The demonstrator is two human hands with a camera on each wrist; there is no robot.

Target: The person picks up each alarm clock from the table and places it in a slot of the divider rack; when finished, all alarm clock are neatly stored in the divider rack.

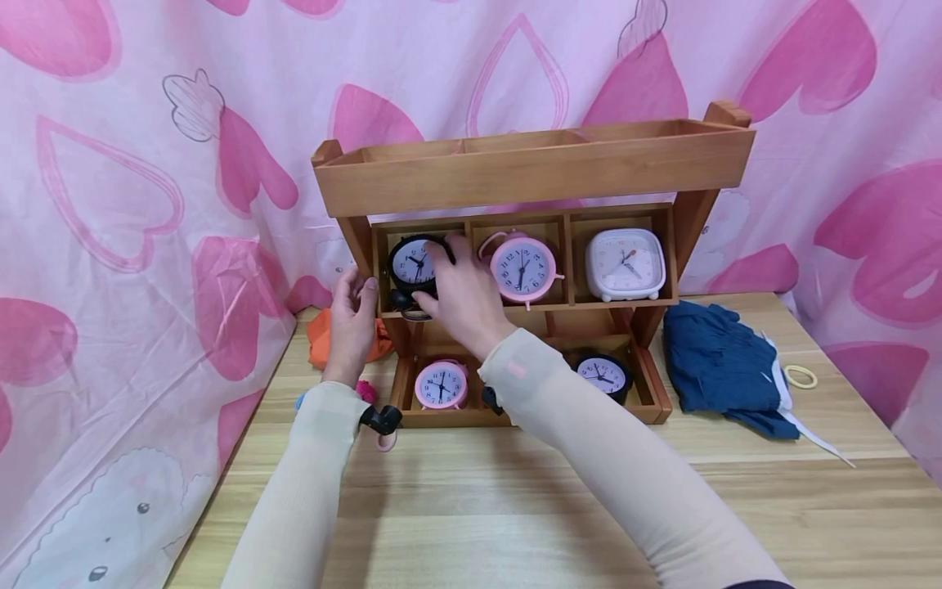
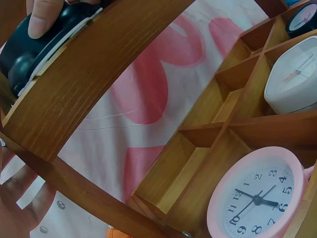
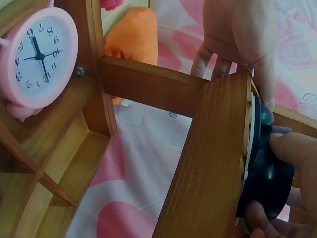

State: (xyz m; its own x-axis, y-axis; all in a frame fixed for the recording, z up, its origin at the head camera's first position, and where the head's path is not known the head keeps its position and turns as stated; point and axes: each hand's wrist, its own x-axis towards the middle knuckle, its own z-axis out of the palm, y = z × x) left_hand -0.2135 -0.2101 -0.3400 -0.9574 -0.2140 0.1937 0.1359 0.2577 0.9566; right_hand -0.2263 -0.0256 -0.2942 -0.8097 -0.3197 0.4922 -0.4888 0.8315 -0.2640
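Note:
My right hand (image 1: 471, 298) grips a black alarm clock (image 1: 412, 262) in the left compartment of the wooden rack's (image 1: 537, 176) middle tier. The clock's white dial faces out, and its black back lies under my thumb and fingertips in the right wrist view. My left hand (image 1: 349, 327) is at the rack's left end, its thumb beside the front corner and its relaxed fingers (image 3: 202, 60) behind the side. A pink twin-bell clock (image 1: 522, 268) stands in the middle compartment beside my right hand, with a white square clock (image 1: 625, 263) on the right.
On the bottom tier sit a pink clock (image 1: 441, 384) and a black clock (image 1: 602, 375). Blue cloth (image 1: 724, 368) and a yellow ring (image 1: 800, 376) lie right of the rack. Orange cloth (image 1: 319, 337) lies at the left. A pink heart-patterned curtain (image 1: 456, 49) hangs behind.

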